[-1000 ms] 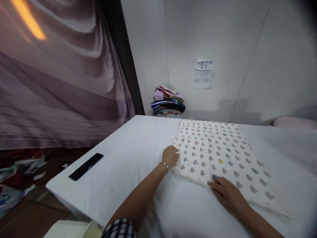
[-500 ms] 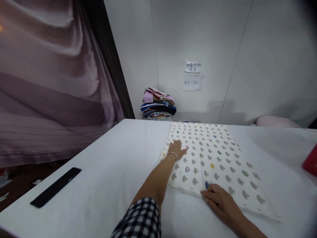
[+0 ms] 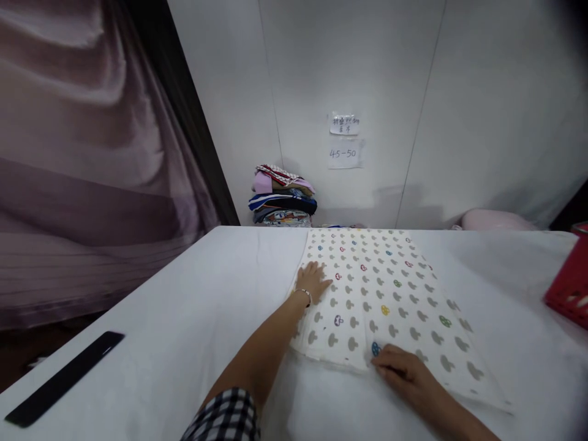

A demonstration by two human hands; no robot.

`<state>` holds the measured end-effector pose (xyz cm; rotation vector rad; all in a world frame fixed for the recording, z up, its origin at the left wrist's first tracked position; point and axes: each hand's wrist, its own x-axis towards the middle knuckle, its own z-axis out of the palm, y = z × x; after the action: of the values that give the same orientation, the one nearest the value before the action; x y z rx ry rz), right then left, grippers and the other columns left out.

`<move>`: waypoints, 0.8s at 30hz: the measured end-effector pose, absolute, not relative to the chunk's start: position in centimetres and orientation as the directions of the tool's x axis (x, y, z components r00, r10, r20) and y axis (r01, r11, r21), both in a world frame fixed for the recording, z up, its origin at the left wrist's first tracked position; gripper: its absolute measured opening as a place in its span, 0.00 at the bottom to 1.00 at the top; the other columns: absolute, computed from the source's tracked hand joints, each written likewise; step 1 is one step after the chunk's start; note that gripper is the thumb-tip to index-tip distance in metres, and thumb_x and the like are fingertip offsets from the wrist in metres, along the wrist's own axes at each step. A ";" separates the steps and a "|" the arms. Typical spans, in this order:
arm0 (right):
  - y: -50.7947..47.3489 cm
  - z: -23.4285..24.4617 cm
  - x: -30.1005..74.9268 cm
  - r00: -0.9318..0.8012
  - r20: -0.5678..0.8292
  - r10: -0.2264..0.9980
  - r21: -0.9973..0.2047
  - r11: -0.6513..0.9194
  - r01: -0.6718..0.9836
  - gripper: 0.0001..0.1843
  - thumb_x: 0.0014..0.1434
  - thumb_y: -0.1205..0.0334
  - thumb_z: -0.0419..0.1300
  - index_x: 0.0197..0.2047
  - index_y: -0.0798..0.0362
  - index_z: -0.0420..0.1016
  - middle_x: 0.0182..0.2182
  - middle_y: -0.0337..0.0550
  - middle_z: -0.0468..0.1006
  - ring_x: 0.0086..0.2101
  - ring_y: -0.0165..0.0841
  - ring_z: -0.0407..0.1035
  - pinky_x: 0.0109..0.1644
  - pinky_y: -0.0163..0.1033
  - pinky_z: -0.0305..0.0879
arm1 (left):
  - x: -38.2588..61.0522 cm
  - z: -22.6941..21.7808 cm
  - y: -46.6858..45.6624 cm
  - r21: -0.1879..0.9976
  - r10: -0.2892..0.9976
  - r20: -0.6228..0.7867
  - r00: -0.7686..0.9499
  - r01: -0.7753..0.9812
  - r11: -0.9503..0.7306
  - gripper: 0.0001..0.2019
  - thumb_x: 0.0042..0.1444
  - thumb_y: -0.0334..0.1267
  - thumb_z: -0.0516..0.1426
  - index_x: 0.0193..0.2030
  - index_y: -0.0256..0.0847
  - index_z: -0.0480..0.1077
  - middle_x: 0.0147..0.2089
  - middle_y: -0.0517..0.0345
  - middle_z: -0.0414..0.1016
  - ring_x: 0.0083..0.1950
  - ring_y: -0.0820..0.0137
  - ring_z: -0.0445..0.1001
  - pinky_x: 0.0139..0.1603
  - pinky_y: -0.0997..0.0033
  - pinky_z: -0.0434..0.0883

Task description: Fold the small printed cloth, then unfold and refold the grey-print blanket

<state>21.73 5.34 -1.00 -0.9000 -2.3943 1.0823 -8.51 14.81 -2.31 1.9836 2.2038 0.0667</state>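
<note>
A white cloth printed with grey and coloured mushrooms lies spread on the white table. My left hand rests flat near its left side, fingers spread, with a bracelet at the wrist. At the near edge of the cloth, beside a blue mushroom, my right hand is closed, with thumb and forefinger pinching the fabric. A lengthwise crease runs down the cloth from the far side towards the right hand.
On the left of the table lies a long black strip. Folded clothes are stacked beyond the far edge. A red basket stands at the right, and a pink rounded object sits behind the table.
The view has turned slightly right, bringing more of the red basket into sight. My left hand has slid slightly left on the cloth, and my right hand has shifted slightly right along its near edge.
</note>
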 end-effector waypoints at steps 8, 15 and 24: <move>13.8 1.1 17.9 -0.631 0.122 0.766 -0.623 0.554 0.553 0.28 0.61 0.44 0.44 0.59 0.46 0.62 0.62 0.42 0.54 0.60 0.39 0.49 0.58 0.44 0.57 | -9.5 -2.6 13.5 0.124 0.982 -0.085 -0.171 0.976 0.180 0.36 0.57 0.60 0.32 0.67 0.42 0.44 0.70 0.59 0.35 0.70 0.61 0.32 0.66 0.48 0.39; 22.1 -2.6 15.1 -0.495 -0.001 0.869 -0.200 0.485 0.851 0.37 0.60 0.41 0.38 0.66 0.55 0.47 0.65 0.45 0.43 0.64 0.41 0.34 0.64 0.53 0.33 | -9.4 -3.0 13.8 0.138 0.972 -0.073 -0.222 0.963 0.230 0.36 0.56 0.61 0.31 0.67 0.45 0.42 0.70 0.61 0.35 0.70 0.61 0.31 0.65 0.46 0.38; 24.3 -4.0 20.6 -0.431 -0.058 0.901 -0.129 0.421 0.898 0.36 0.60 0.41 0.35 0.65 0.51 0.51 0.65 0.43 0.44 0.63 0.40 0.37 0.63 0.54 0.35 | -9.7 -3.5 14.2 0.147 0.968 -0.070 -0.240 0.958 0.248 0.37 0.56 0.62 0.32 0.67 0.44 0.42 0.70 0.63 0.35 0.70 0.62 0.32 0.65 0.46 0.41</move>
<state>20.55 24.27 -4.00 -1.6653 -2.6310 0.2194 -9.69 14.20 -3.46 1.8384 2.3628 0.1105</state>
